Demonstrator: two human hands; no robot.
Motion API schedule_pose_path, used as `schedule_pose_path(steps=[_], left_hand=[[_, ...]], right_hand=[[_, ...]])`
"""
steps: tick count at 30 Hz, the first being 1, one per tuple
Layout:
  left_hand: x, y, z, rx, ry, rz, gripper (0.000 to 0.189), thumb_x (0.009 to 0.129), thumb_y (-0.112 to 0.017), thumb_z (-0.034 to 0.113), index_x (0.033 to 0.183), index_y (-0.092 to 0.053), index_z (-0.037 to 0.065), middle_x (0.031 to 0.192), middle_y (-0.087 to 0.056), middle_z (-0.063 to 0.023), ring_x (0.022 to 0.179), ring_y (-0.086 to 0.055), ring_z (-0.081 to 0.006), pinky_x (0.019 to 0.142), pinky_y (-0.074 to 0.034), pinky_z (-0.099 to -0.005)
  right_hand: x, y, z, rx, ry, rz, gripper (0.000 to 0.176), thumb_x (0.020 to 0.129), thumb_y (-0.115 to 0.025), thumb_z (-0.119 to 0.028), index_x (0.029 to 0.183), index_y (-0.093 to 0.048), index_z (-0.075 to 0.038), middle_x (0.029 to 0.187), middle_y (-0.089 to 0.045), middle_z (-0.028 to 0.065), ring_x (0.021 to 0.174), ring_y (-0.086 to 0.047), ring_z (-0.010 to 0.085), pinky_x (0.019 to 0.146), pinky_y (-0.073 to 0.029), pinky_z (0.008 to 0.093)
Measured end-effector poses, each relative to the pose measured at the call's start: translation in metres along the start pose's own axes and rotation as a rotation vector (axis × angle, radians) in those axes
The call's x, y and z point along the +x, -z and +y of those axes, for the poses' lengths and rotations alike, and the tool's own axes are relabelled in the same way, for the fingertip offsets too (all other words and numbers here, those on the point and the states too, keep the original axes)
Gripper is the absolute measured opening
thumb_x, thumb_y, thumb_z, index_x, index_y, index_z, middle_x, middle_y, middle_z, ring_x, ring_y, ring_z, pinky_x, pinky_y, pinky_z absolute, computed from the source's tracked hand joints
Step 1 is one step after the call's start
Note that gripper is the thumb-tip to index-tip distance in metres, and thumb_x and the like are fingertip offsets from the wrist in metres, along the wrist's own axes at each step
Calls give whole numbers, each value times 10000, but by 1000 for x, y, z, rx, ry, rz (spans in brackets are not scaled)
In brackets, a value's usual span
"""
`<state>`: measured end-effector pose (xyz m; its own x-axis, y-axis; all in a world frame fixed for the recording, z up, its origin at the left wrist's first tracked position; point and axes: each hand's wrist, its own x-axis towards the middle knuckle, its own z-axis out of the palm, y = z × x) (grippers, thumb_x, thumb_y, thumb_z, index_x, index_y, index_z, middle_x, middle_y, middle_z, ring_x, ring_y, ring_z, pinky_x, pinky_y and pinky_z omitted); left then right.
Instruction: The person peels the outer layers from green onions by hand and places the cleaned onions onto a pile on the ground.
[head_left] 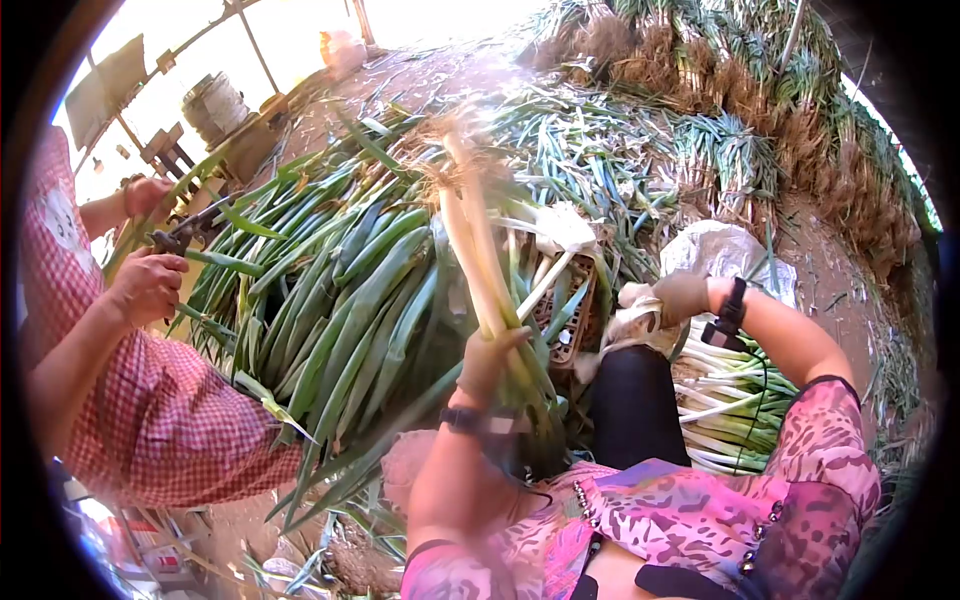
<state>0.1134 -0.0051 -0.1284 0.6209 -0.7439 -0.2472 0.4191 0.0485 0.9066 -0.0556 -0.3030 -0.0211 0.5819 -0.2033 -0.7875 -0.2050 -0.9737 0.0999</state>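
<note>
My left hand (490, 362) is wrapped round the stalks of a few large green onions (465, 240). Their pale stems and shaggy roots point up and away from me, and their green leaves hang down towards my lap. My right hand (682, 298) is closed beside my right knee, close to a pale, crumpled cloth-like thing (640, 325); what its fingers hold is hidden. Both hands look covered by tan gloves. A big heap of unpeeled green onions (350, 270) spreads just beyond my left hand.
Peeled green onions (725, 410) lie by my right side, near a white sack (725, 255). A brown plastic crate (572, 325) stands ahead. Bundled green onions (810, 140) are stacked at the back right. On the left, a co-worker's hands (145, 285) hold green leaves and a dark tool.
</note>
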Motion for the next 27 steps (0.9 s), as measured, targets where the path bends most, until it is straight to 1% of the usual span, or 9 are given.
schedule_pose_path(steps=[2,3,7,9,12,15,24,26,27], left_hand=[[-5,-1,-7,2,-7,42,250,840,-726,180,978,-687,-24,857,-674,-59,756,-631,-148,695,-507,-264],[-5,-2,-9,7,-13,50,251,840,-726,183,978,-686,-22,859,-672,-57,758,-628,-146,696,-506,-265],[-3,-4,-16,-9,-48,61,251,847,-725,195,981,-680,-12,866,-658,-45,768,-617,-138,695,-501,-267],[-6,-6,-18,-32,-47,49,255,851,-724,204,988,-678,-6,869,-651,-40,770,-612,-135,695,-498,-267],[-3,-19,-7,-26,-58,16,269,857,-721,217,1010,-671,2,876,-645,-35,773,-606,-132,700,-494,-264],[4,-21,-15,-9,-162,-58,267,880,-686,207,1054,-647,8,893,-639,-39,798,-604,-140,713,-490,-264],[3,-32,7,-195,-283,-216,372,842,-693,88,1194,-592,22,1033,-618,-39,921,-622,-166,821,-516,-308],[-2,-40,23,-92,-301,-179,342,844,-701,109,1163,-624,14,958,-638,-26,874,-624,-145,783,-515,-286],[-7,-47,35,-55,-324,-168,328,847,-703,120,1150,-636,12,970,-649,-33,877,-627,-145,782,-514,-286]], right_hand=[[-3,44,4,-222,-18,9,438,912,-584,-199,1343,-569,-123,1303,-611,170,1135,-614,306,997,-460,394],[-4,74,16,-274,-54,187,473,909,-601,-209,1367,-530,-117,1308,-597,178,1123,-615,314,1000,-466,396],[-24,190,77,-103,-203,1333,659,897,-670,-248,1464,-372,-93,1328,-542,208,1074,-623,347,1010,-488,405],[-19,204,63,-44,-108,1668,769,891,-705,-267,1513,-293,-82,1338,-515,222,1049,-626,364,1016,-500,410],[10,170,-33,267,437,1393,515,939,-615,-337,1347,-459,-65,1141,-593,191,966,-650,324,916,-510,400],[58,102,-117,647,679,1054,421,987,-525,-408,1182,-625,-48,944,-672,160,883,-674,283,816,-520,390],[22,93,-141,380,676,955,483,991,-524,-462,1161,-643,-25,940,-707,171,877,-682,349,801,-525,438],[-52,99,-148,148,337,926,453,933,-618,-418,1191,-614,-46,942,-705,163,883,-691,331,814,-539,428],[-69,96,-138,-119,409,1178,462,921,-637,-427,1215,-603,-72,960,-698,155,916,-687,305,809,-541,421]])
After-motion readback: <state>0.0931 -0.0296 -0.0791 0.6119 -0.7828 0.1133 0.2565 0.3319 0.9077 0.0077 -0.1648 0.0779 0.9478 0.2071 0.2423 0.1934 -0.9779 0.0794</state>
